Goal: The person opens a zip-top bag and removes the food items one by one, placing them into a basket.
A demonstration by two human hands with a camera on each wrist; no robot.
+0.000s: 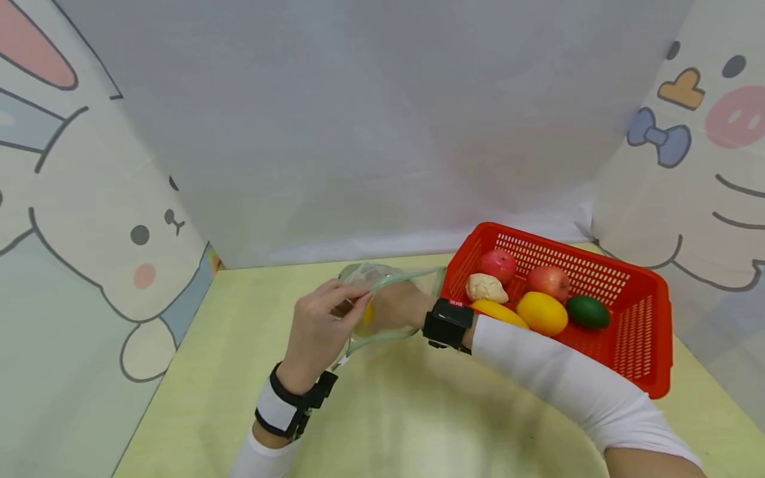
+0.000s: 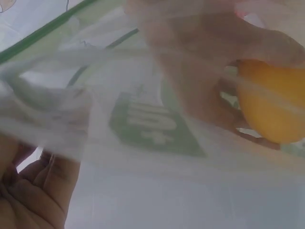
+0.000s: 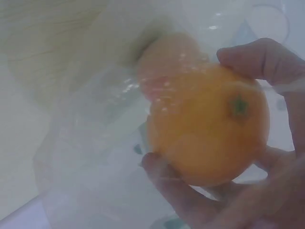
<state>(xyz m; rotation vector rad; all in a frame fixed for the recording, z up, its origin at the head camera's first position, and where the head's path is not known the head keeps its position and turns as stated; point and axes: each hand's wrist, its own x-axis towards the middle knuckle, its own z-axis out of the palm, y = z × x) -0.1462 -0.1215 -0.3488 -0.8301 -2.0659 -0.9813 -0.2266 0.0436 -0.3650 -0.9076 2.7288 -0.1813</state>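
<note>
A clear plastic zip bag [image 1: 429, 280] with green edging hangs over the table, its mouth toward the right. My left hand [image 1: 319, 322] pinches the bag's edge between thumb and fingers. Through the mouth, my right hand [image 1: 399, 304] reaches inside, seen through the film. It grips an orange [image 3: 209, 129] with a green stem spot, thumb on one side and fingers on the other. Beyond the orange, a pinkish-red round fruit [image 3: 167, 59] shows blurred through the plastic. A green printed label [image 2: 152, 125] marks the bag in the left wrist view.
At the right stands a red plastic basket [image 1: 656, 332] holding a yellow mango-like fruit [image 1: 542, 313], a long yellow fruit [image 1: 501, 312], a dark green fruit [image 1: 588, 312], reddish fruits [image 1: 548, 282] and a cream-coloured lump [image 1: 486, 288]. Walls with cartoon drawings border the pale table [image 1: 239, 318].
</note>
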